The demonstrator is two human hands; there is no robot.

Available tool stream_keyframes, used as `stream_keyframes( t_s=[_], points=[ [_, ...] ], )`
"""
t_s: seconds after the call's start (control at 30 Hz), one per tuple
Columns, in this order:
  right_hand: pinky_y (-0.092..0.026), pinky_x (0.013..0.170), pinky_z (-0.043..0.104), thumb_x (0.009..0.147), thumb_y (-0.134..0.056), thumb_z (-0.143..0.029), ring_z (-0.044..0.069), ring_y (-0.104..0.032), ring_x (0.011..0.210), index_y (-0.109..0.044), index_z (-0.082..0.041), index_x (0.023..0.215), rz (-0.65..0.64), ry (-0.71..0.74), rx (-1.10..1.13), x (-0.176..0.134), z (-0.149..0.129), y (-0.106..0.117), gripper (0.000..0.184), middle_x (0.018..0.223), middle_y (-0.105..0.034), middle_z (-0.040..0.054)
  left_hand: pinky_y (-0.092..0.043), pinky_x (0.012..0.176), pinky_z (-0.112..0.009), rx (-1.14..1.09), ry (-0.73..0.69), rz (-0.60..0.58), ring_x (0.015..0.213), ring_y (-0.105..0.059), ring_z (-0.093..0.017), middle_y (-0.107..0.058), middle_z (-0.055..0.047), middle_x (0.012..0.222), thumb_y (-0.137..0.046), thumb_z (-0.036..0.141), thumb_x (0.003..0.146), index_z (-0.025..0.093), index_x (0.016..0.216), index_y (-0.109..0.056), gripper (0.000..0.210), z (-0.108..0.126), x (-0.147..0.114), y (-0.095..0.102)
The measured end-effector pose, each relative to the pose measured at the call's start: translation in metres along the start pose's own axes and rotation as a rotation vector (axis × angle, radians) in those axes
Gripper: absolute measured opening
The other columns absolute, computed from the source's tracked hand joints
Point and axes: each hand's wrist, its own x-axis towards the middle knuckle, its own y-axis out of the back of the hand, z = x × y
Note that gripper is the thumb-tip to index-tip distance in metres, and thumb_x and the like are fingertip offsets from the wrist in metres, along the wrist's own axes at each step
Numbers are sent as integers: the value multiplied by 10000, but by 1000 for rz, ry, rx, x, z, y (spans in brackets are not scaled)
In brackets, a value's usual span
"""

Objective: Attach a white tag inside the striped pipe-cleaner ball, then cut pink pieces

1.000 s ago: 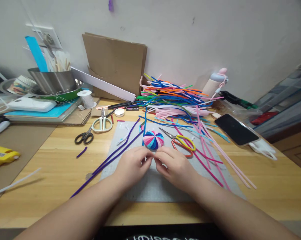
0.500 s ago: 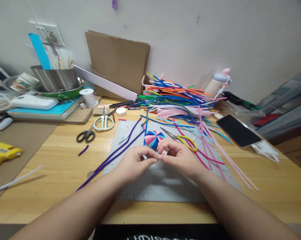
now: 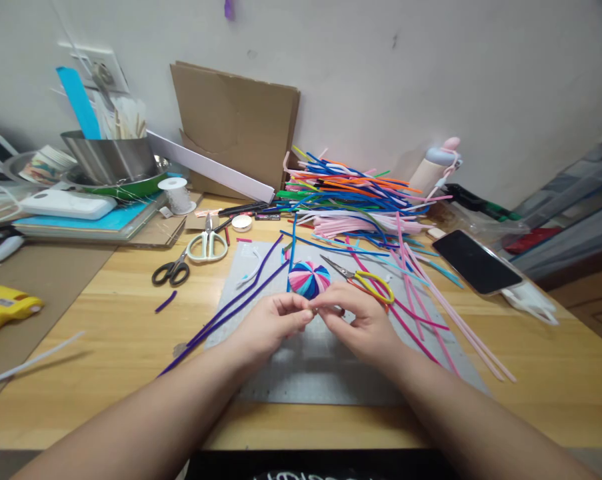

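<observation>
Pinched nearly to a point, the left hand [image 3: 275, 323] has thumb and forefinger pressed together, and the right hand [image 3: 363, 317] meets it fingertip to fingertip, its thumb looking slightly apart from its forefinger. Whatever lies between them is too small and too well covered; I cannot tell what it is, or which hand has hold of it. I'd call it fine fingertip work, perhaps shaping or joining some small piece. My guess is that the next move calls for one hand to hold steady while the other works lightly.

Just beyond the fingertips is the ball [image 3: 309, 279], on the grey mat [image 3: 321, 380]. It looks round and neat, with wedges of pink, pale blue and deep blue running in to one centre. I cannot tell whether a finger brushes it.

A blue stem [image 3: 293, 247] stands at its left, scissors [image 3: 375, 285] lie open to its right, and purple stems [image 3: 225, 313] slant across the mat's left edge. Behind sits a bright heap of stems [image 3: 351, 183].
</observation>
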Motion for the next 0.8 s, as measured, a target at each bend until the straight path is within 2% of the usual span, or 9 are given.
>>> stream_keyframes(
  t_s=[0.17, 0.33, 0.57, 0.8],
  points=[
    [-406, 630, 285, 808, -545, -78, 136, -524, 651, -649, -203, 863, 6, -10, -115, 2, -2, 2, 172, 721, -632, 3, -249, 496, -203, 6, 11, 43, 504, -350, -59, -461, 50, 568, -718, 346, 677, 136, 719, -593, 248, -1, 0, -1],
    [-389, 708, 317, 799, -577, -97, 148, -560, 698, -626, -199, 817, 26, 33, -205, 2, -2, 0, 114, 723, -643, -2, -295, 518, -211, 86, -79, 90, 521, -392, -66, -509, 35, 609, -714, 368, 680, 139, 712, -614, 252, 1, 0, -5],
    [-422, 773, 317, 818, -587, -122, 158, -590, 802, -635, -221, 933, 34, -10, -109, -2, 1, -3, 158, 857, -667, 11, -404, 698, -271, 185, -154, 139, 700, -538, -139, -609, -28, 737, -670, 330, 728, 132, 748, -610, 208, -1, -1, -5],
    [-443, 659, 279, 817, -586, -152, 155, -561, 716, -647, -195, 851, 73, -158, -58, -1, -1, -6, 82, 763, -607, 18, -427, 702, -268, 210, -135, 192, 716, -578, -151, -648, -32, 748, -676, 304, 708, 133, 755, -634, 182, 0, -1, -8]
  ],
)
